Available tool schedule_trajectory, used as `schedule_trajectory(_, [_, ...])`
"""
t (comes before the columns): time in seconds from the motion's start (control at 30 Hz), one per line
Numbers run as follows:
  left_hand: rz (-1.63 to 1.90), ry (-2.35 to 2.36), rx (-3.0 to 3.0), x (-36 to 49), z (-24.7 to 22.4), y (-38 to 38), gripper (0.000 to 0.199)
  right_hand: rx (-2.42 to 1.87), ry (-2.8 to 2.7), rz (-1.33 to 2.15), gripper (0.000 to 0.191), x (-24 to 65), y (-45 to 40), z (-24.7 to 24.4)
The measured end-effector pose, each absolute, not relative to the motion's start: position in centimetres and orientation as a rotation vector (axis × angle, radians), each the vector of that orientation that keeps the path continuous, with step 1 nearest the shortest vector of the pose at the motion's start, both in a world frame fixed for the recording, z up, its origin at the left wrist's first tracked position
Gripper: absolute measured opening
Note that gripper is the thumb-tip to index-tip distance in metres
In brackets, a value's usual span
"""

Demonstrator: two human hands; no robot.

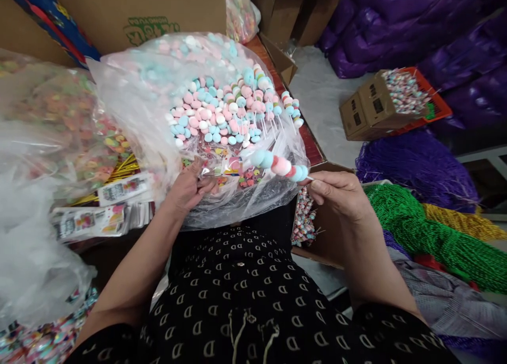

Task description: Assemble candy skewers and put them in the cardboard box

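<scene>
Two hands busy. L hand (189, 188) has fingers together, clamped on clear plastic bag (237, 208) of pink & blue candies. Candy skewer (279, 166) sits above bag's near edge, long axis almost horiz., candy end pointing L & slightly up. R hand (340, 194) pinches stick end between thumb & fingers. Cardboard box (320, 229) of skewers just below.

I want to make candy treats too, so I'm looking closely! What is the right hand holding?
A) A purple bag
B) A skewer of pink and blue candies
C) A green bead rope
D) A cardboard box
B. The right hand pinches the bare end of a skewer of round pink and blue candies.
</scene>
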State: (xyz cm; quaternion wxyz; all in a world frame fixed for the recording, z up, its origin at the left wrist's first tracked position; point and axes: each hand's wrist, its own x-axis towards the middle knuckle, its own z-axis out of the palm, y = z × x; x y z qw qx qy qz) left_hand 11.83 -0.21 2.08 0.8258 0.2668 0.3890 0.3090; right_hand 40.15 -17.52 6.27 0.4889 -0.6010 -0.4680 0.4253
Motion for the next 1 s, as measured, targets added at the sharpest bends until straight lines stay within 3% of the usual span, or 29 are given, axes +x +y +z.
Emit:
schedule_trajectory(0.4, [0.604, 0.803, 0.600, 12.6, 2.8, -0.6, 0.059, -1.469, -1.136, 1.126, 0.033, 39.4, -17.4, 5.5])
schedule_trajectory(0.77, [0.642, 0.831, 0.739, 11.8, 1.5, 0.0, 0.049, -1.516, -1.186, 1.374, 0.037, 40.9, -17.9, 6.0])
schedule_trajectory(1.0, [0.610, 0.881, 0.928, 12.0, 1.6, -0.7, 0.048, -1.328, -0.974, 1.226, 0.030, 39.4, -17.9, 5.7])
